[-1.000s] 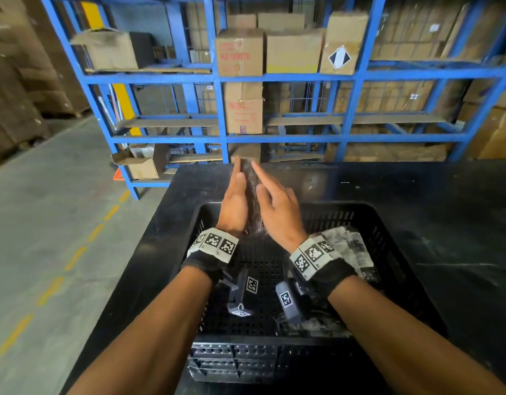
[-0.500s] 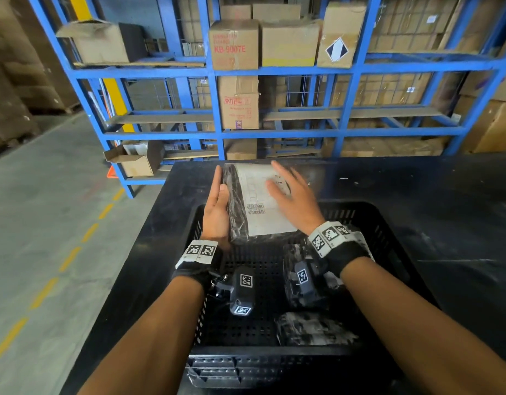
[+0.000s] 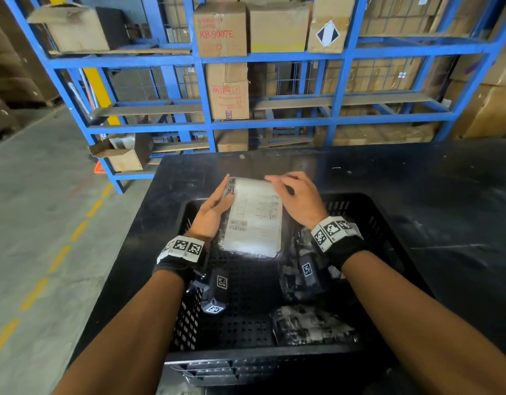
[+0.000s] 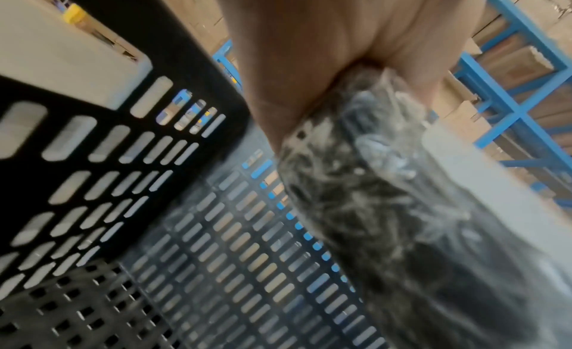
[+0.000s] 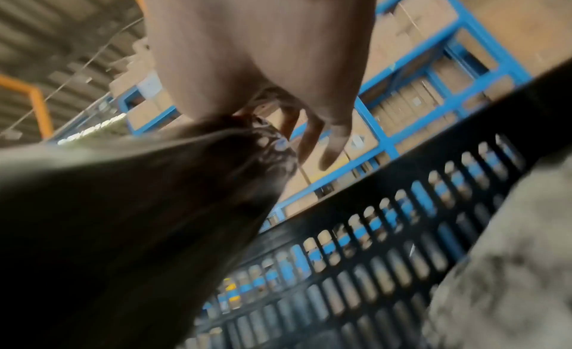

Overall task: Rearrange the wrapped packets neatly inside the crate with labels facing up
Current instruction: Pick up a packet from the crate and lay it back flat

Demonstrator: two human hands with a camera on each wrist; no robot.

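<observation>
A clear-wrapped dark packet (image 3: 254, 220) lies nearly flat between my hands, white label with barcode facing up, above the far part of the black slotted crate (image 3: 388, 223). My left hand (image 3: 214, 206) grips its left edge, thumb on top and fingers along the side; the left wrist view shows the packet (image 4: 371, 195) wedged in my left hand (image 4: 325, 60). My right hand (image 3: 297, 201) holds the far right corner with curled fingers. From below, the right wrist view shows the packet's dark underside (image 5: 139, 195) running into my right hand (image 5: 263, 48).
Two more wrapped packets lie in the crate's right half, one by the near wall (image 3: 311, 329) and one under my right wrist (image 3: 294, 280). The crate stands on a black table (image 3: 431, 181). Blue shelving with cardboard boxes (image 3: 220, 29) is behind; concrete floor lies left.
The packet turned from standing on edge between my palms to lying label up. My hands spread apart, and my right hand shifted to the far right corner.
</observation>
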